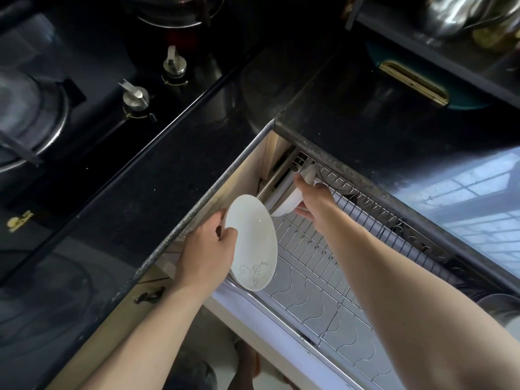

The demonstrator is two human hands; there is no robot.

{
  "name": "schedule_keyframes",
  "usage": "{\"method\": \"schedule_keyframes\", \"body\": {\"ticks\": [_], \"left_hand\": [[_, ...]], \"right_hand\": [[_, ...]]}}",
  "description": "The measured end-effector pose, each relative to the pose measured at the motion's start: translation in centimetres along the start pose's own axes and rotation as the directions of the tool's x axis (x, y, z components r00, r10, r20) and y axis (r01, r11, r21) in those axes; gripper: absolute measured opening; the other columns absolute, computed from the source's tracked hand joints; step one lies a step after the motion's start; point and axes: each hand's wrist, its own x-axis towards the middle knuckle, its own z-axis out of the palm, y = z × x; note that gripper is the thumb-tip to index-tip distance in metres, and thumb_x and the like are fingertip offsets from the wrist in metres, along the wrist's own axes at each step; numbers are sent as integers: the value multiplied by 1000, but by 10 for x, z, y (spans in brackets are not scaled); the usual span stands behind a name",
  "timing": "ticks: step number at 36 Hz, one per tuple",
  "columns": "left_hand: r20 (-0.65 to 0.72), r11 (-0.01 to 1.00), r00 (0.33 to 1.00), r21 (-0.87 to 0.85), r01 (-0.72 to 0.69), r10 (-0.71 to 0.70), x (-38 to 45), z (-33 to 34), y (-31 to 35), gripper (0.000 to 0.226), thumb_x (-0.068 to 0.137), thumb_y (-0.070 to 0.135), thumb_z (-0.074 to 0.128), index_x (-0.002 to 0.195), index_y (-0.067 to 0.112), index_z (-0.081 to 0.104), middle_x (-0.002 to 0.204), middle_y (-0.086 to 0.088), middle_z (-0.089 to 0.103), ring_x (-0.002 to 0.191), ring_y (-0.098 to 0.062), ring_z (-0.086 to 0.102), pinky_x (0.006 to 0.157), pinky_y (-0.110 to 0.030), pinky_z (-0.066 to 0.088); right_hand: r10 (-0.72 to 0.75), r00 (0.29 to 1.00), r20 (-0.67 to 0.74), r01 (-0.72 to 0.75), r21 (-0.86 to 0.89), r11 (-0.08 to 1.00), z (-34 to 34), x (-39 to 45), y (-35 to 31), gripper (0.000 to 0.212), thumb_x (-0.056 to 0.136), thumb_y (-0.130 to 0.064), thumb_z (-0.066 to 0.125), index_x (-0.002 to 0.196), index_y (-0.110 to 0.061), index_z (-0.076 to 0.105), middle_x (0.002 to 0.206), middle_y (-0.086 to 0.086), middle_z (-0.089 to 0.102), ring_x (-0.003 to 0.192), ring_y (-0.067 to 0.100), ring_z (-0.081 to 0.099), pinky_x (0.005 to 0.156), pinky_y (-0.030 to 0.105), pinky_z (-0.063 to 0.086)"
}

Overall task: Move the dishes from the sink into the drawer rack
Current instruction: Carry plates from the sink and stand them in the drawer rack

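Loading under way, judged early. The right hand (313,201) grips a white dish (289,202) on edge at the far end of the pulled-out drawer rack (323,280); the left hand (209,253) pinches a white patterned plate (251,243) by its rim, held above the rack's near end, awaiting its slot. Most wire slots stand unfilled. The sink is out of view, so what remains there cannot be told.

both forearms bare to the frame edge, left hand (206,253) and right hand (315,199) ungloved, ringless.
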Motion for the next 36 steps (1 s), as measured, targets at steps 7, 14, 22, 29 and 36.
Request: {"method": "schedule_keyframes", "body": {"ticks": [7,14,22,29,36], "left_hand": [[16,1000,1000,10,-3,3,0,0,-2,26,96,22,48,116,31,62,100,7,66,92,-7,58,58,-23,44],[23,1000,1000,12,-8,8,-1,0,1,22,97,20,45,109,31,60,93,8,63,83,-3,55,55,-23,39],[61,996,995,18,82,-83,3,-4,4,25,102,19,41,79,22,50,82,4,56,75,-8,49,57,-29,33],[232,994,967,-17,113,-106,2,-9,6,31,101,24,45,72,20,52,73,3,56,74,-18,52,64,-33,37],[148,996,987,61,61,-70,-2,-3,0,36,106,40,38,73,50,50,87,21,69,73,-1,68,71,-38,59]], "right_hand": [[2,1000,1,-2,-39,999,-2,-3,0,71,88,-62,66,140,-18,46,125,8,64,99,22,69,89,38,62],[1,1000,-26,-1,-22,1000,-5,-8,2,72,89,-66,62,142,-20,42,130,6,62,97,21,68,89,40,61],[88,995,55,-84,-62,995,-21,-54,62,44,105,-47,42,105,-10,65,100,10,72,90,27,67,91,46,57],[162,841,516,-356,304,884,-36,-91,105,63,101,-54,48,140,-5,55,135,19,64,123,41,62,111,60,41],[168,962,215,-229,305,925,-74,-102,114,52,105,-46,48,129,-2,59,118,18,73,107,35,70,101,55,51]]}}
